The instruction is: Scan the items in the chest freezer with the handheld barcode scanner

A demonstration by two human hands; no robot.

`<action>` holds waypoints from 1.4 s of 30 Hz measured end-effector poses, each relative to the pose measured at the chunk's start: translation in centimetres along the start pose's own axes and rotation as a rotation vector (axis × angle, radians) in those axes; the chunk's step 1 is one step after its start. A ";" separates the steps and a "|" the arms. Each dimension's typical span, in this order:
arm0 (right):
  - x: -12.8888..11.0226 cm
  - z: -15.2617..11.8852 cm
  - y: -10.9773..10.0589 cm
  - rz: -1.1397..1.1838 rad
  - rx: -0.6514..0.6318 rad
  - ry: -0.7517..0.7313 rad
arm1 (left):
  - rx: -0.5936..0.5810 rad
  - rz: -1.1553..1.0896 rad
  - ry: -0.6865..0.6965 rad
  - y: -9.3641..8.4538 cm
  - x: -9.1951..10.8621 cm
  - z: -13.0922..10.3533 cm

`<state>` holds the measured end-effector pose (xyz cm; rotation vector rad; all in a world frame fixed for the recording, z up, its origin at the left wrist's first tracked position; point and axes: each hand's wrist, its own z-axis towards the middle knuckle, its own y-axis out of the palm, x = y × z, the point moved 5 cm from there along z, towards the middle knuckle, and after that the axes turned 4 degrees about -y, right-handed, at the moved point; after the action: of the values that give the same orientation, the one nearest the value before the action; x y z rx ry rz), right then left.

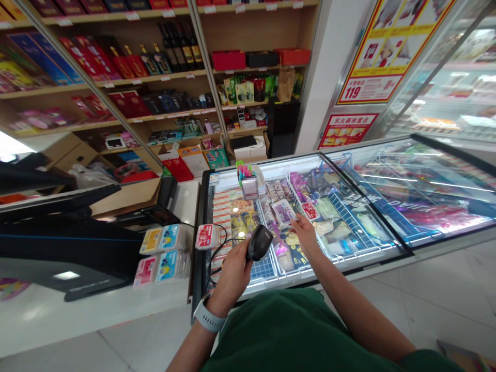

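Observation:
My left hand [233, 274], with a watch on its wrist, is wrapped round a black handheld scanner [260, 243] whose cable trails over the freezer's glass. My right hand [305, 233] pinches the near right edge of a flat package with a purple-and-white label [283, 212]. This package is above the freezer lid, a little beyond the scanner's head and to its right. Just past my right hand is a red-labelled package [310, 210]. Another red-labelled stack [207, 236] rests on the freezer's left end, left of the scanner.
Yellow, blue and pink packages [166, 251] stand in stacks on the white counter [116, 315] at left, beside a black monitor [70, 253]. A small colourful item [244, 173] sits at the freezer's back edge [271, 161]. Shelves of boxes and bottles rise behind.

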<state>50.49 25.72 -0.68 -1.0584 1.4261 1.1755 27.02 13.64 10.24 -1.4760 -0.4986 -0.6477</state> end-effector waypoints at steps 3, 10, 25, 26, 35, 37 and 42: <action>0.8 0.7 -1.3 -0.052 0.043 0.019 | 0.006 -0.004 -0.001 -0.1 -0.2 -0.1; 2.2 4.6 -7.2 -0.410 0.163 -0.040 | -0.006 -0.010 -0.045 -0.2 -1.0 -0.5; 1.8 9.4 -10.1 -1.277 0.151 -0.385 | 0.010 -0.050 -0.063 -0.5 -0.8 -0.6; 2.2 9.2 -10.0 -1.318 0.128 -0.399 | 0.012 -0.050 -0.064 -0.5 -0.8 -0.5; 4.3 8.0 -9.6 -1.530 0.008 -0.359 | -0.001 -0.026 -0.074 -0.4 -0.9 -0.5; 4.5 7.8 -9.6 -1.543 0.021 -0.362 | -0.010 -0.022 -0.076 -0.3 -1.0 -0.5; 4.8 7.9 -10.0 -1.500 0.109 -0.378 | 0.006 -0.025 -0.066 -0.3 -1.2 -0.6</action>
<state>60.72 31.71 -7.42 -1.2913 0.1401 0.1335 25.89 13.12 9.66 -1.4916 -0.5707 -0.6184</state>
